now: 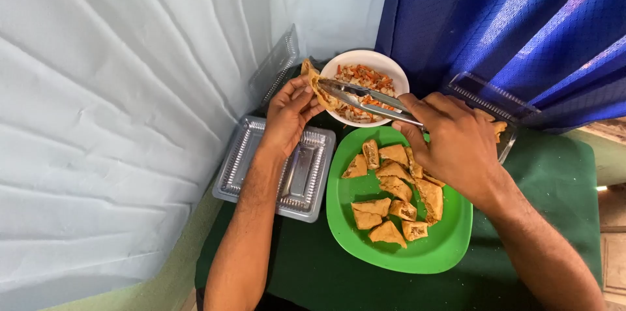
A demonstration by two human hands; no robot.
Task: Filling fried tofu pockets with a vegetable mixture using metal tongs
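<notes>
Now we see our left hand pinching an open, golden-brown fried pastry pocket at approx 11 o'clock of the scene, fingers curled round its lower edge, thumb on top. Our right hand is closed round the handles of a pair of long steel tongs; the tong tips sit at the pocket's mouth, pressed nearly together, though we can't tell if they carry any filling. The tongs stretch across the round white bowl of shredded veg filling w/ orange carrot strips, which stands at 12 o'clock, touching the top rim of the round green plastic plate. That plate holds a heap of fried tofu-like pastry pieces, some cut open, and our right hand covers its 1–2 o'clock part. At 9 o'clock of the plate, just beside it, lies an open clear plastic clamshell tray; our left forearm crosses over it and hides part of its base. At 2 o'clock, behind the right hand, a second clear plastic container holds more fried pieces, mostly hidden. Everything rests on a dark green cloth-covered table. Pale blue fabric hangs at 9–10 o'clock, a deep blue curtain at 1 o'clock.
</notes>
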